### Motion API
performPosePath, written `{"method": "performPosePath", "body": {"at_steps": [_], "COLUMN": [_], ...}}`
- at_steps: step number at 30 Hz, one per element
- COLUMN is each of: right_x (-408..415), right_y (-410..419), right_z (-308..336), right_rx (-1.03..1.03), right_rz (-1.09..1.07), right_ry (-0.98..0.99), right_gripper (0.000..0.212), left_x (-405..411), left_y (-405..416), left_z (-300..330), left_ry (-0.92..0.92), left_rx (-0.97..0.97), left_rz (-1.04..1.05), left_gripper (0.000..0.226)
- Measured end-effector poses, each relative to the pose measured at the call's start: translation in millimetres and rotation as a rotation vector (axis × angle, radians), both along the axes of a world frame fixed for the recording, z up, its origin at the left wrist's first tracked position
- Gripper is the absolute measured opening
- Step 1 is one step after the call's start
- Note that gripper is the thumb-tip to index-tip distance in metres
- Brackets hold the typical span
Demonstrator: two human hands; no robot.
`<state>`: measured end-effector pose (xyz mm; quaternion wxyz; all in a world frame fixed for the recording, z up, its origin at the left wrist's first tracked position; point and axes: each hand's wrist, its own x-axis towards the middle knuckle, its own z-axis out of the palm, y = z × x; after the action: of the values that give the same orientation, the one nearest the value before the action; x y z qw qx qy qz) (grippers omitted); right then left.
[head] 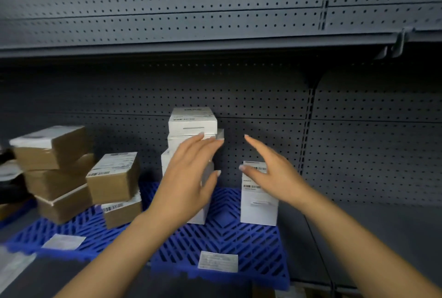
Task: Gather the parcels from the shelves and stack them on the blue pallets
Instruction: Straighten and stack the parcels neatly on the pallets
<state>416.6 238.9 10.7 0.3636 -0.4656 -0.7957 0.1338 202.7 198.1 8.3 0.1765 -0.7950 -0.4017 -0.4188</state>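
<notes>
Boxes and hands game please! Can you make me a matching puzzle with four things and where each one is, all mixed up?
Things:
1. white box stack
2. brown box stack
3. single white box
4. paper label

Places:
A. far left of the pallets
B. flat on the blue pallet's front edge
C. standing alone behind the right hand
D. tall pile behind the left hand

Pairs: 1-D, 2-A, 3-C, 4-B
</notes>
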Motion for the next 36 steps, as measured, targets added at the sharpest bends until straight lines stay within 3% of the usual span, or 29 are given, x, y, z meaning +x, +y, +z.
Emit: {"method": "performPosePath", "body": {"at_steps": [3, 5, 10, 15, 18, 23, 29, 36], "right_x": [-22.1, -35.4, -61.5, -82.7, -92.7, -104.3, -88.4, -36.3], "right_y": [2.6, 5.1, 16.7, 29.5, 35.4, 36.9, 39.3, 25.2], "right_z": [4.7, 6.5, 13.9, 21.7, 22.6, 19.8, 11.7, 6.9], "right_rx": [-0.019, -0.049, -0.11, -0.143, -0.147, -0.109, -0.041, 0.009], "right_rz": [0.03, 0.043, 0.022, 0.004, -0.002, 0.023, 0.024, -0.029], "right_ry": [0.023, 0.047, 0.114, 0.196, 0.231, 0.305, 0.43, 0.506], "right_gripper": [0.076, 0.082, 0.096, 0.102, 0.104, 0.104, 0.101, 0.109], "left_x": [-21.9, -35.7, -66.7, -83.4, -86.9, -84.5, -61.2, -6.1], "left_y": [-0.9, 4.4, 34.4, 61.6, 71.3, 81.1, 82.8, 87.6], "left_z": [9.6, 12.6, 13.7, 14.5, 15.5, 13.5, 13.5, 11.9], "left_ry": [-0.025, -0.074, -0.32, -0.547, -0.533, -0.509, -0.562, -0.52], "left_rx": [0.064, 0.0, -0.321, -0.67, -0.704, -0.633, -0.563, -0.612], "left_rz": [0.077, 0.139, 0.114, -0.074, -0.208, -0.374, -0.437, -0.526], "left_gripper": [0.062, 0.073, 0.099, 0.114, 0.111, 0.079, 0.079, 0.084]}}
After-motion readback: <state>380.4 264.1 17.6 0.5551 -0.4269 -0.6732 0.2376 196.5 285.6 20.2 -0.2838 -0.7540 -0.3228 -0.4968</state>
